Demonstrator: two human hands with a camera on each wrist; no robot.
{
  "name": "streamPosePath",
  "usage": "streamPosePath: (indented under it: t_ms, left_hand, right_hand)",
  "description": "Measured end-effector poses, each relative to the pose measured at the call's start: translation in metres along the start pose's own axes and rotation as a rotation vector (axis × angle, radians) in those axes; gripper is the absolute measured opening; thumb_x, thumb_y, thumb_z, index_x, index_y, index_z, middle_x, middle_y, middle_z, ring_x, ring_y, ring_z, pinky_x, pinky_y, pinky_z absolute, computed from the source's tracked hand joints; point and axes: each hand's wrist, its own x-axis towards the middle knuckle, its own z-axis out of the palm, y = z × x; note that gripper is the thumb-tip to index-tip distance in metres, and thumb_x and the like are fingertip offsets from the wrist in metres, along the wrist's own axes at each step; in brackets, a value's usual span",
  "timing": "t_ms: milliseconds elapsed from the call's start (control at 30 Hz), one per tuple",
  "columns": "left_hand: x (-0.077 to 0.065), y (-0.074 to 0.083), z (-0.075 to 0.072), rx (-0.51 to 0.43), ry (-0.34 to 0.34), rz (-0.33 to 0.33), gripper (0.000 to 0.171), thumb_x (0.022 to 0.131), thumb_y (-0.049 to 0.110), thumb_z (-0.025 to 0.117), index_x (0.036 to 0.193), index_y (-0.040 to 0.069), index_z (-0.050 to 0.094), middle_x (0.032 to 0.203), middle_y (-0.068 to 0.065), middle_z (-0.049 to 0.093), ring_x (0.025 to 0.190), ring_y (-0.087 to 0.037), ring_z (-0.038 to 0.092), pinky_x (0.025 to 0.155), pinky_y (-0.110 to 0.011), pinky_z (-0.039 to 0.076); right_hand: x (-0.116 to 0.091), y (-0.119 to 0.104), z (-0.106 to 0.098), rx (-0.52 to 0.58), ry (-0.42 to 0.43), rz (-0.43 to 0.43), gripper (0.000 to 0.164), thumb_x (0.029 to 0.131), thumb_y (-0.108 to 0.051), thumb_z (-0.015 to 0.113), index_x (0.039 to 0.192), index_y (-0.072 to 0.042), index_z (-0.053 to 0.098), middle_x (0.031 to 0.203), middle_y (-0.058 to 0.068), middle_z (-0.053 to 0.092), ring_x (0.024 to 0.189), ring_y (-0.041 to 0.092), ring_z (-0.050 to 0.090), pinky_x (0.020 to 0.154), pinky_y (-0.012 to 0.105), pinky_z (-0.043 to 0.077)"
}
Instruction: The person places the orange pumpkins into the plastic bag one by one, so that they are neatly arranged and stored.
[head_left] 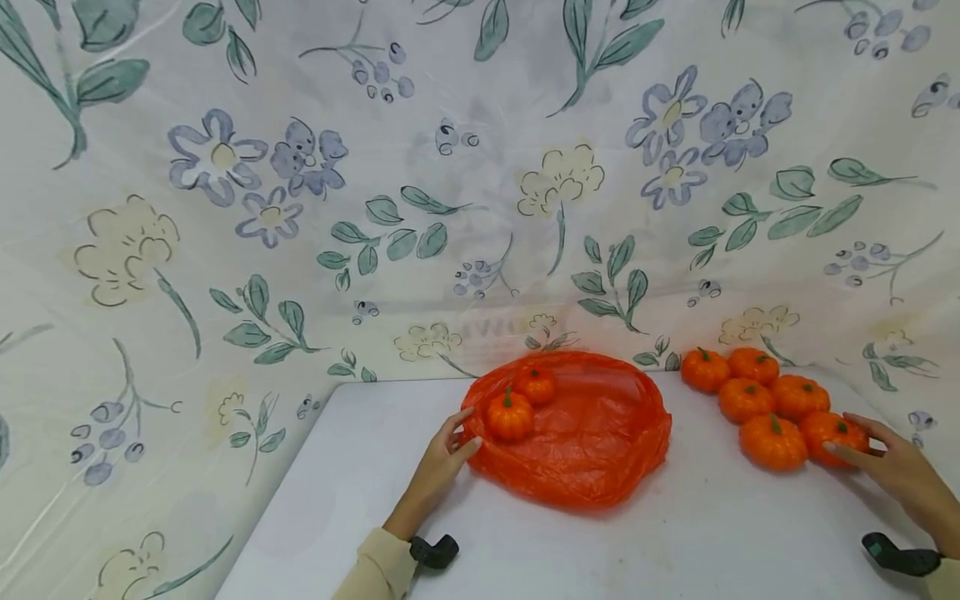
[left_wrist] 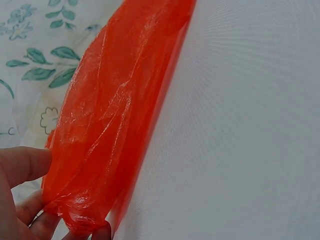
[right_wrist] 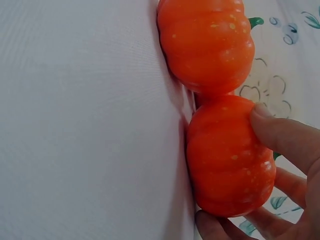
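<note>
A translucent red plastic bag [head_left: 577, 442] lies spread open on the white table, with two small orange pumpkins [head_left: 511, 415] at its left side. My left hand [head_left: 442, 458] holds the left edge of this bag; in the left wrist view its thumb and fingers lie about the bag's gathered film [left_wrist: 107, 130]. At the right, my right hand [head_left: 892, 467] grips the nearest right pumpkin [right_wrist: 232, 160] of a group, thumb on one side and fingers round the other. That pumpkin rests on the table, touching or close beside another pumpkin [right_wrist: 207, 45].
Several more orange pumpkins [head_left: 801, 397] with green stems stand close together at the table's back right. Behind the white table [head_left: 315, 500] hangs a floral sheet [head_left: 487, 208], which also runs down its left side.
</note>
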Motion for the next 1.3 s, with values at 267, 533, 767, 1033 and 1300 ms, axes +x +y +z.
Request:
streamPosePath:
  t_ms: [267,533,767,1033,1300]
  left_hand:
    - [0.000,0.001,-0.001,-0.016,-0.005,0.004,0.056,0.098,0.026,0.064,0.150,0.019,0.044,0.154,-0.009,0.044,0.128,-0.032,0.052,0.106,-0.049,0.049]
    - [0.004,0.001,-0.001,-0.025,-0.018,0.009,0.055,0.098,0.025,0.063,0.150,0.020,0.044,0.154,-0.009,0.043,0.128,-0.031,0.051,0.106,-0.048,0.049]
    - [0.002,0.001,-0.001,-0.017,-0.011,0.002,0.056,0.098,0.025,0.064,0.150,0.019,0.044,0.155,-0.009,0.042,0.128,-0.031,0.051,0.107,-0.048,0.049]
    - [0.002,0.000,0.000,-0.015,-0.006,0.000,0.057,0.098,0.025,0.064,0.150,0.018,0.043,0.157,-0.009,0.041,0.131,-0.033,0.050,0.110,-0.052,0.045]
    - [0.003,0.001,0.001,-0.003,-0.006,-0.005,0.059,0.098,0.026,0.063,0.151,0.017,0.041,0.158,-0.009,0.040,0.132,-0.034,0.049,0.110,-0.053,0.045]
  right_hand:
    - [0.004,0.005,0.002,-0.021,0.047,-0.034,0.093,0.099,-0.049,0.056,0.153,0.011,0.010,0.154,0.043,0.003,0.130,0.061,0.016,0.104,0.075,0.029]
    - [-0.003,0.001,-0.008,-0.041,0.054,-0.010,0.104,0.094,-0.061,0.056,0.153,0.011,0.010,0.151,0.046,0.004,0.129,0.063,0.018,0.104,0.075,0.030]
    - [-0.024,-0.022,-0.016,-0.122,0.030,-0.081,0.101,0.096,-0.060,0.054,0.151,0.013,0.011,0.142,0.049,0.014,0.120,0.064,0.026,0.097,0.074,0.039]
    - [-0.038,-0.057,-0.021,-0.184,0.048,-0.231,0.089,0.099,-0.048,0.056,0.151,0.013,0.016,0.143,0.049,0.017,0.115,0.065,0.030,0.090,0.074,0.043]
    - [-0.044,-0.084,-0.018,-0.177,0.001,-0.303,0.087,0.099,-0.045,0.058,0.153,0.009,0.016,0.146,0.048,0.020,0.117,0.065,0.033,0.087,0.073,0.046]
